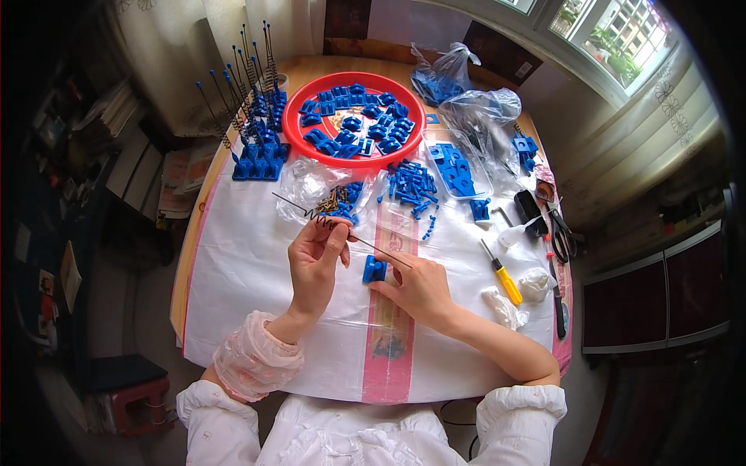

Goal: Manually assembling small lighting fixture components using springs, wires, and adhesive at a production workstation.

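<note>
My left hand is closed in a pinch around a dark wire rod with a coiled spring section. The rod slants down to the right, and its straight end reaches over the fingers of my right hand. Low over the white table cover, my right thumb and fingers grip a small blue plastic block. Just beyond my left hand lie brass-coloured screws and small blue parts on a clear plastic bag. A heap of blue pegs lies farther right.
A red round tray holds many blue blocks. At the back left, blue blocks carry upright sprung rods. To the right are a clear tub of flat blue plates, a yellow-handled screwdriver, black scissors and crumpled white wads.
</note>
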A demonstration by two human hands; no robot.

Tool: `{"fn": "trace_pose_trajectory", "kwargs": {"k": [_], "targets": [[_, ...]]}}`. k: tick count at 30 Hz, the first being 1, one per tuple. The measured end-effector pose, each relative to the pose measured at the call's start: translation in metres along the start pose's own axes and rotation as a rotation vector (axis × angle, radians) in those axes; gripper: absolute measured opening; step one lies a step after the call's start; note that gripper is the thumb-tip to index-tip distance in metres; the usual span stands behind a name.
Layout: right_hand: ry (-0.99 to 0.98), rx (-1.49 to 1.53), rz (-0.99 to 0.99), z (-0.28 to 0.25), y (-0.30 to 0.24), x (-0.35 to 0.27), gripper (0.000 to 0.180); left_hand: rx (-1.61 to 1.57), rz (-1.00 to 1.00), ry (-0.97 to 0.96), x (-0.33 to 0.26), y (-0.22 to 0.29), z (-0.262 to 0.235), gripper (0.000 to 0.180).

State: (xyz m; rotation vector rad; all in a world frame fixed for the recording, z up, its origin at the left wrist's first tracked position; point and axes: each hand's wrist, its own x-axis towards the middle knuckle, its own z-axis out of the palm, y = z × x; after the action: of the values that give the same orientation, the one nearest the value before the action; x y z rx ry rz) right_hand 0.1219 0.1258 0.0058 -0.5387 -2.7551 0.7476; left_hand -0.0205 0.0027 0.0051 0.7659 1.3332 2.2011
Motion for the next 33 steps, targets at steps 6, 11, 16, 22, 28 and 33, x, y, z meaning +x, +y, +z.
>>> {"fn": "trace_pose_trajectory", "kwargs": {"k": [6,11,16,22,28,33], "targets": [[0.041,0.194,0.059,-0.043,0.011,-0.030,0.032,-0.078,-0.053,-0.085,-0.018,-0.002,0.009,0.013],[0.570,0.269,0.236,-0.099,0.063,-0.056,0.015,-0.140,-0.053,-0.100,-0.024,0.004,0.016,0.011],[0.848,0.343,0.321,-0.126,0.145,-0.067,0.028,-0.069,-0.025,-0.125,-0.029,-0.001,0.021,0.010],[0.543,-0.063,0.338,-0.108,0.163,-0.059,0.046,-0.039,0.042,-0.104,-0.025,-0.004,0.017,0.009],[0.429,-0.041,0.396,-0.104,0.165,-0.043,0.031,-0.055,0.050,-0.031,-0.013,-0.009,0.009,0.011],[0.495,0.103,0.349,-0.102,0.162,-0.044,0.024,-0.013,0.043,-0.035,-0.009,-0.014,0.005,0.015]]}}
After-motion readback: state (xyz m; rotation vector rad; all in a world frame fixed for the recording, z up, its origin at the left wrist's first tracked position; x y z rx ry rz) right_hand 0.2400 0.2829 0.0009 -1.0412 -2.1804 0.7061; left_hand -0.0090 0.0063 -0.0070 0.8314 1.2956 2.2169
